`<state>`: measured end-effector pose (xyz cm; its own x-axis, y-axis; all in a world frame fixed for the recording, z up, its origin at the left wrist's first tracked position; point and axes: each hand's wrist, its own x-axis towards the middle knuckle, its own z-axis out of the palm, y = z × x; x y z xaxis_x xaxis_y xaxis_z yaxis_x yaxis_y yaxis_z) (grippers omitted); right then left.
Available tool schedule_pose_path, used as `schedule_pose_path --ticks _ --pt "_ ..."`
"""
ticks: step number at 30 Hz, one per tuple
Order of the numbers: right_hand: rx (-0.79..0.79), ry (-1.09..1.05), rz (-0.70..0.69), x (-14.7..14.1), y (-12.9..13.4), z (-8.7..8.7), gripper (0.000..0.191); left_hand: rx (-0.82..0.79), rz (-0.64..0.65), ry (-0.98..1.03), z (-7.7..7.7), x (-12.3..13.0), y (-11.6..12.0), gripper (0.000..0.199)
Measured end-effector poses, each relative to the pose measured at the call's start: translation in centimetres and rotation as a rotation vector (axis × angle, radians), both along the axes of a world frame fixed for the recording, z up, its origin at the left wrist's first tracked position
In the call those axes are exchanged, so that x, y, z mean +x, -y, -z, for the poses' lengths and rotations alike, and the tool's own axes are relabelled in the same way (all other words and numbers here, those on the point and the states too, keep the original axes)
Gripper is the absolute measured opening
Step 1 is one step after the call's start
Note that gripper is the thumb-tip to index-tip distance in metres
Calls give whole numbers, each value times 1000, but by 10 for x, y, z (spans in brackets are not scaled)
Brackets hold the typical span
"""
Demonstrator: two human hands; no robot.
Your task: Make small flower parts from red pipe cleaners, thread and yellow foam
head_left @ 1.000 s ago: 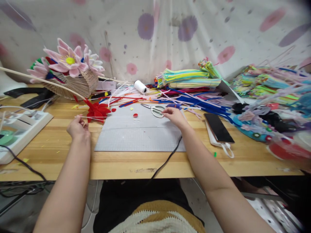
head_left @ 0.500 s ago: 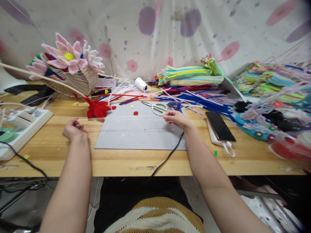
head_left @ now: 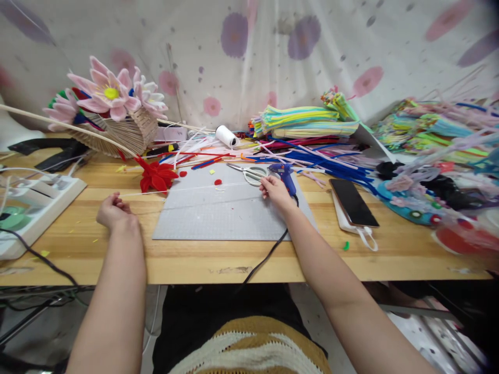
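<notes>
A thin white thread [head_left: 187, 190] is stretched across the grey cutting mat [head_left: 218, 223]. My left hand [head_left: 114, 210] pinches one end over the wood left of the mat. The other end is pinched in my right hand [head_left: 273, 191], above the mat's right part. Just behind my right hand lie scissors [head_left: 251, 174] and a blue glue gun [head_left: 286, 176]. A red fuzzy flower [head_left: 156, 175] rests at the mat's back left corner, behind the thread. Small red pieces [head_left: 218, 182] lie on the mat.
A white thread spool [head_left: 226, 136] and loose pipe cleaners [head_left: 327, 161] lie behind the mat. A phone [head_left: 354, 202] is at the right, a power strip [head_left: 42, 213] at the left. Pink flowers [head_left: 111, 93] stand at the back left. A black cable [head_left: 268, 254] crosses the front edge.
My right hand has moved slightly left, showing more of the glue gun. My left hand has shifted slightly left and down. The thread remains stretched between them.
</notes>
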<state>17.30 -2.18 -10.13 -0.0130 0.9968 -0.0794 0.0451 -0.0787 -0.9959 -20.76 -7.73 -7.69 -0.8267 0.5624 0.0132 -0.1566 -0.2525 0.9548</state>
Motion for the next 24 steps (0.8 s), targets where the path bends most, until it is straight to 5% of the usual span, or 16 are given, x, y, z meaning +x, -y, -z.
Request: schedule_pose_path --ticks 5,16,20,24 --pt "59 90 71 -8 -2 13 32 23 -187 161 -3 5 1 8" --pt "212 350 129 -3 -2 10 23 57 -191 251 -8 19 4 11" --pt "345 416 -35 1 2 -10 23 102 -71 179 -12 34 -2 8" --pt "441 523 -312 -4 8 -41 25 87 213 -29 -27 65 -11 3"
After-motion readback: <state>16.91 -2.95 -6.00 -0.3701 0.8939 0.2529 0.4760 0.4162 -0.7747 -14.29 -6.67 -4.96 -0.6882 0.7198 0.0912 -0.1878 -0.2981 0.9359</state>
